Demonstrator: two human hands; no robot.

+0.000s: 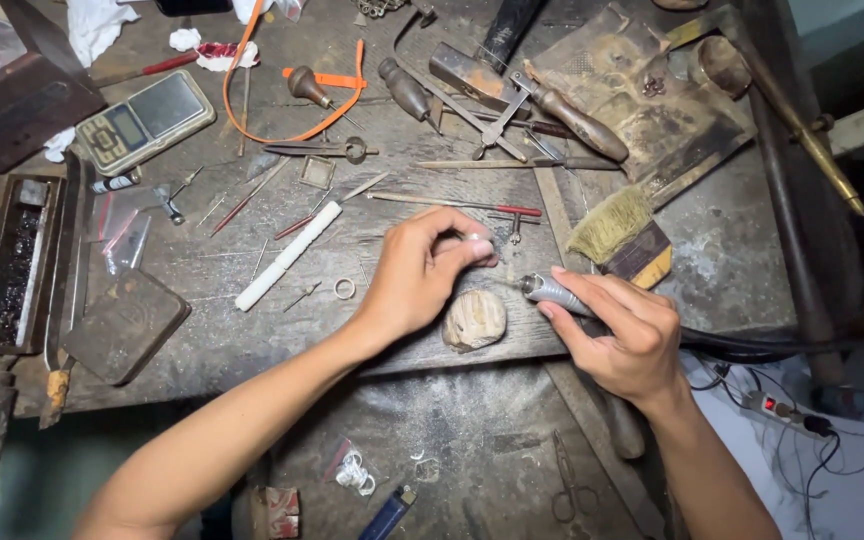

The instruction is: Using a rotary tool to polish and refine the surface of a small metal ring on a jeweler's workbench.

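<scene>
A small pale piece (479,246), too small to identify, is pinched between the fingertips of the left hand (417,275), held just above a rounded, ridged lump (474,319) that rests on the front edge of the counter (252,330). The left grip is clamped tight on that piece. Pointing at it from the right is a rotary handpiece (550,292), its metal nose very near the fingertips; the right hand (622,335) has its grip closed around the tool's body, with a thick black cable (752,345) trailing off toward the right.

Just behind lies a worn bristle brush (620,232). Further left on the counter are a loose ring (344,288), a white rod (287,256), a digital scale (145,120), and a scatter of files and awls.

To my eye the risk sits in how close tool and fingers are: if the piece turns in the pinch, the tip could skate onto a fingertip. A catch could also flick the piece off the edge into the clutter below.
</scene>
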